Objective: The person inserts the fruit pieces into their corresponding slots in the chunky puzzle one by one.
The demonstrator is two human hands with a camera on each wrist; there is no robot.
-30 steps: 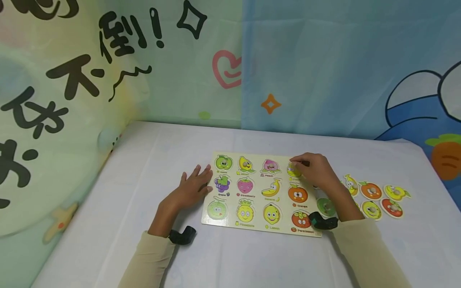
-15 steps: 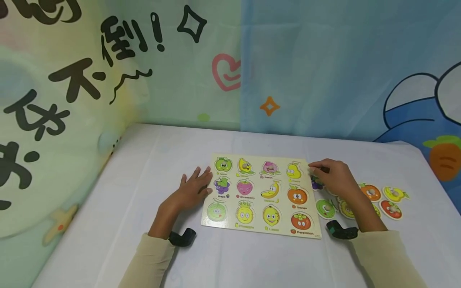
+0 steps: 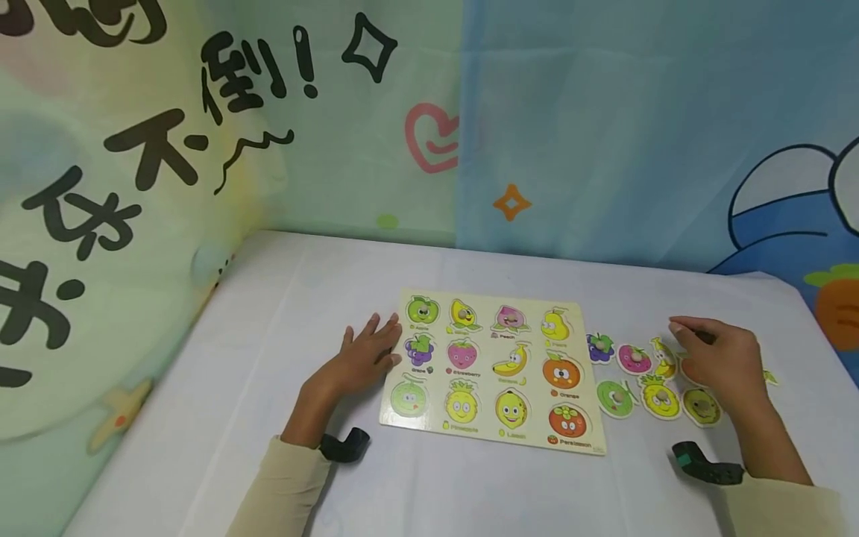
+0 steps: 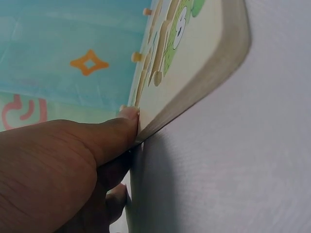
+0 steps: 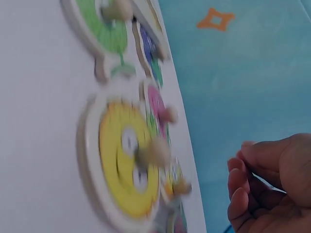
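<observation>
A fruit-picture puzzle board [image 3: 486, 399] lies flat on the white table. Along its left edge rests my left hand [image 3: 362, 358], fingers extended; in the left wrist view its thumb [image 4: 112, 136] touches the board edge. Knobs show on the pieces in the top row, among them the apple [image 3: 423, 309] and pear [image 3: 555, 325]. My right hand [image 3: 725, 365] hovers over the loose pieces at the right, fingers loosely curled and holding nothing in the right wrist view. Below it lies a round yellow piece [image 3: 702, 407]; an orange piece [image 3: 690, 370] is partly hidden.
Other loose knobbed pieces lie right of the board: grapes [image 3: 600, 348], a pink fruit [image 3: 634, 359], a banana [image 3: 664, 359], a green fruit [image 3: 615, 400] and a pineapple [image 3: 661, 400]. A printed cloth backdrop [image 3: 590, 149] stands behind the table.
My right hand has left the pear at the board's top right corner and moved right, over the loose pieces. The left hand has stayed at the board's left edge.
</observation>
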